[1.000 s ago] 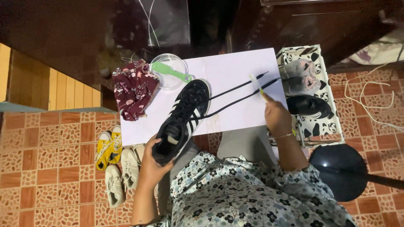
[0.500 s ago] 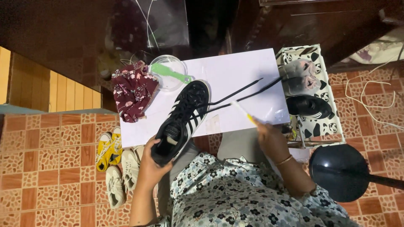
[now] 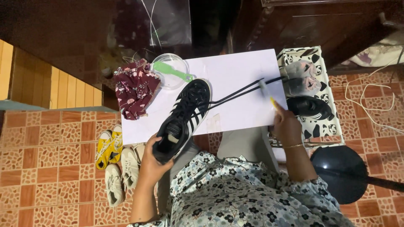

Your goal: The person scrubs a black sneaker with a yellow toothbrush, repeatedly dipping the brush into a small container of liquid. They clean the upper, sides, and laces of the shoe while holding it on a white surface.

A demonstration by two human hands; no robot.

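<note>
At the centre of the frame a black sneaker with white stripes (image 3: pixel 184 117) lies tilted on a white board (image 3: pixel 235 80), its toe pointing toward the upper right and its heel hanging over the board's lower edge. The left hand (image 3: pixel 153 162) is closed around that heel from below, thumb on the near side and fingers wrapped under the sole. Two long black laces (image 3: pixel 242 90) run out from the shoe's front across the board toward the upper right.

The right hand (image 3: pixel 287 125), at the board's lower right corner, is curled shut on the yellow handle of a small brush (image 3: pixel 267 94) (the pale head end is blurred), which lies over the laces. A thin bangle sits at that wrist.

In the upper left part of the board a clear round bowl (image 3: pixel 170 69) holds a green-handled brush (image 3: pixel 171 72), and just left of it a maroon flowered cloth (image 3: pixel 135 88) hangs over the board's edge. To the right of the board a black-and-white patterned mat (image 3: pixel 315 126) carries a second black shoe (image 3: pixel 310 107) and a pale pink pair (image 3: pixel 304 75). On the tiled floor at lower left lie yellow sneakers (image 3: pixel 108 145) and cream sneakers (image 3: pixel 122 172). A round black stool seat (image 3: pixel 341 172) sits at lower right.
</note>
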